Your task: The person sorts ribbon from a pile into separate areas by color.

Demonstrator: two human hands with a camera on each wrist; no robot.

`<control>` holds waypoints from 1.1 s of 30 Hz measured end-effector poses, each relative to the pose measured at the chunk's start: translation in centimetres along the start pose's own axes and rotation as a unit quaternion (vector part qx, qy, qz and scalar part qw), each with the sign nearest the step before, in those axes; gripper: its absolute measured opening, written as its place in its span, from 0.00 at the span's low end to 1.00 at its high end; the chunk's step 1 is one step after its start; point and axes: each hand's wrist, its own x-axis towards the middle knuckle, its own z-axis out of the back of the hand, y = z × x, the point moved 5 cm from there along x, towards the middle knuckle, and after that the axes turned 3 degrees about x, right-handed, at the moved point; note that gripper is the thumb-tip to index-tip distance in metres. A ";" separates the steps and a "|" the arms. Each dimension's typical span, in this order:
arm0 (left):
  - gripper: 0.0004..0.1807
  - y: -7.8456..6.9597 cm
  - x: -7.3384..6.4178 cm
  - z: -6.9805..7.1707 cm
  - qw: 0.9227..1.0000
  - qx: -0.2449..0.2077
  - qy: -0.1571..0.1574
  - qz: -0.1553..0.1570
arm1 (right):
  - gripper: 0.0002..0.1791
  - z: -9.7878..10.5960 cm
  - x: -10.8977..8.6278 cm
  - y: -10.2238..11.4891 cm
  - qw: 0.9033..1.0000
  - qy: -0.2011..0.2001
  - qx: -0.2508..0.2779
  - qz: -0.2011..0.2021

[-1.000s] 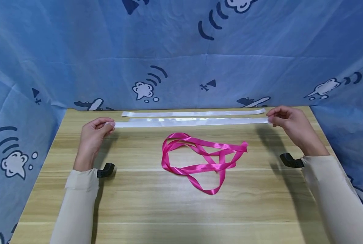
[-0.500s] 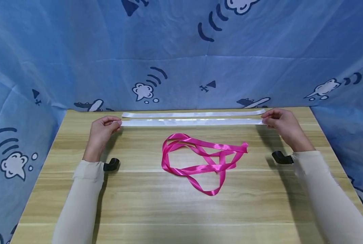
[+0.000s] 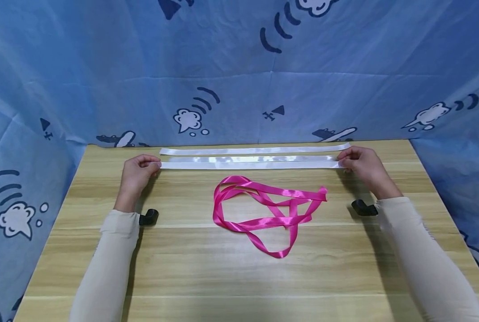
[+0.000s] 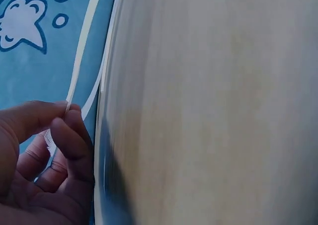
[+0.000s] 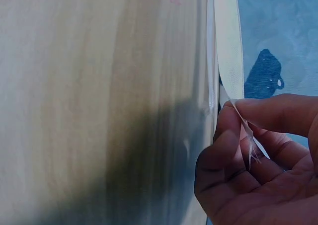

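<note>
My left hand point(image 3: 136, 179) pinches one end of a white ribbon point(image 3: 247, 166) drawn straight across the desk point(image 3: 183, 268). Behind it lie a glossy strip point(image 3: 231, 159) and a farther white strip point(image 3: 255, 151); nearer me, a pink ribbon point(image 3: 271, 221) lies in loose loops. My right hand point(image 3: 364, 167) pinches the other end.

The head view looks forward and down; nearer wrist views share its table point(image 3: 223, 277).

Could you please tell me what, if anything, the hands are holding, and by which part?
The nearest white ribbon: the left hand pinches one end, the right hand the other.
</note>
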 end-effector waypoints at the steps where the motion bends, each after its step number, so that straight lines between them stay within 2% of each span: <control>1: 0.15 0.0 0.0 -0.1 1.000 0.005 0.000 0.000 | 0.10 -0.1 0.1 -0.1 1.000 0.001 0.003 -0.001; 5: 0.14 0.0 0.0 -0.2 1.000 0.018 0.001 0.000 | 0.10 -0.3 0.1 -0.4 1.000 0.004 0.008 -0.005; 12: 0.14 -0.1 0.1 -0.4 0.999 0.035 0.005 0.005 | 0.10 -0.6 0.2 -0.5 1.000 0.000 -0.013 -0.014; 33: 0.14 -0.2 0.2 -0.4 0.998 0.056 0.004 0.010 | 0.09 -0.8 0.4 -0.6 0.999 -0.011 -0.018 -0.032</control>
